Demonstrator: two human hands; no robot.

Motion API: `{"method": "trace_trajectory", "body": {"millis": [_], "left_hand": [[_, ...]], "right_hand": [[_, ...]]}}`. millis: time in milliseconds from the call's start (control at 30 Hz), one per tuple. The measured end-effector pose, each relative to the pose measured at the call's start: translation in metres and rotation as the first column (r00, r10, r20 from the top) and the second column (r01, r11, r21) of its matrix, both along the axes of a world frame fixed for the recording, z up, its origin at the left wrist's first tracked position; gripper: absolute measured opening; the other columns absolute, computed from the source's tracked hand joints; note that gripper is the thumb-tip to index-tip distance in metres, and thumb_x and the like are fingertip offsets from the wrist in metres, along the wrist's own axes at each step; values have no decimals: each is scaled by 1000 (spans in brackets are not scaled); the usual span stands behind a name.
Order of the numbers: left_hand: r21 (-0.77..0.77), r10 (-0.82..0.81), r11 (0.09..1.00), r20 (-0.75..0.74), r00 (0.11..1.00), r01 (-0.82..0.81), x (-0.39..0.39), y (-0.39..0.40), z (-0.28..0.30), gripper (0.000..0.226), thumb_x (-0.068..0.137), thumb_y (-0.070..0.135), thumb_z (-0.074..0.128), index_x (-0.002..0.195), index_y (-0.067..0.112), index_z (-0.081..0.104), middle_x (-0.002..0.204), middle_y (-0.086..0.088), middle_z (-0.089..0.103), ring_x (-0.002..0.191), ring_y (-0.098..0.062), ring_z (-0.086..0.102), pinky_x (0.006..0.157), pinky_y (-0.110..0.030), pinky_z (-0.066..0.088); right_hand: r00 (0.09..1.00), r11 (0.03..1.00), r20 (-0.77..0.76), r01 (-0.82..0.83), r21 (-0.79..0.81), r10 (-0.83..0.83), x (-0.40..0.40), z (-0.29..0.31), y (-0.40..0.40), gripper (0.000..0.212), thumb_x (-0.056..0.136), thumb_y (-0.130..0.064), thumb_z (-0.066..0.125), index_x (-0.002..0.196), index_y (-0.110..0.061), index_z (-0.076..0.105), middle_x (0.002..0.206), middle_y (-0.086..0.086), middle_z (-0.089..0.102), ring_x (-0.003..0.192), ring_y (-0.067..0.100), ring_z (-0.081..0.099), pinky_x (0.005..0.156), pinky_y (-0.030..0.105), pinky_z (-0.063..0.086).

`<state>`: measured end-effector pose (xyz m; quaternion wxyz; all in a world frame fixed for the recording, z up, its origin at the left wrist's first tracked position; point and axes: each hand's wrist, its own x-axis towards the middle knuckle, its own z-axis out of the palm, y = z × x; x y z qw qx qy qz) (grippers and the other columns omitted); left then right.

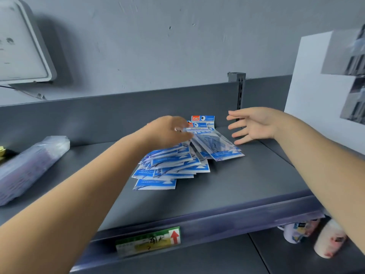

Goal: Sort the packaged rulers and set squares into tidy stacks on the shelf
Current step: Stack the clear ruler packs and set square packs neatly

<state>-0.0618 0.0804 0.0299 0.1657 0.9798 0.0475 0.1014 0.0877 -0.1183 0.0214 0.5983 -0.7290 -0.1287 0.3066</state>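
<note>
A fanned, untidy pile of blue-and-white packaged ruler sets (169, 167) lies in the middle of the dark grey shelf (237, 180). A smaller group of packs (213, 143) lies at the pile's far right, its red-and-blue headers toward the back wall. My left hand (167, 131) rests palm down on the far end of the pile, fingers laid over the packs' tops. My right hand (250, 125) hovers just right of the smaller group with fingers spread, holding nothing.
A clear plastic bag of long packaged items (29, 165) lies at the shelf's left. A white sheet with photos (320, 91) stands at the right. The shelf's front lip carries a green price label (148, 241). Mugs (316, 236) sit on the shelf below.
</note>
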Motion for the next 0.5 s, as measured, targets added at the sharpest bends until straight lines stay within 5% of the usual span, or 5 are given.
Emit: {"method": "trace_trajectory", "body": {"millis": [200, 367, 500], "left_hand": [[261, 2, 958, -425, 905, 120, 41, -29, -9, 24, 86, 28, 60, 96, 8, 69, 78, 2, 58, 75, -15, 51, 68, -25, 39], [276, -31, 943, -478, 878, 184, 55, -38, -13, 13, 86, 32, 61, 86, 19, 60, 77, 5, 59, 62, -6, 48, 66, -24, 37], [306, -45, 931, -445, 894, 198, 60, -42, -14, 17, 90, 34, 56, 82, 23, 46, 67, 12, 44, 60, -6, 41, 73, -26, 34]], "right_hand": [[978, 980, -205, 18, 200, 24, 10, -17, -9, 53, 92, -31, 51, 136, -4, 39, 142, 25, 36, 125, 38, 44, 79, 51, 47], [964, 973, -266, 76, 217, -16, 17, -25, -8, 56, 94, -28, 49, 139, 1, 32, 140, 23, 42, 104, 32, 55, 73, 43, 47], [973, 984, -228, 6, 179, 36, 20, -31, -2, 46, 94, -21, 49, 131, 6, 43, 104, 16, 64, 95, 25, 60, 84, 36, 48]]}}
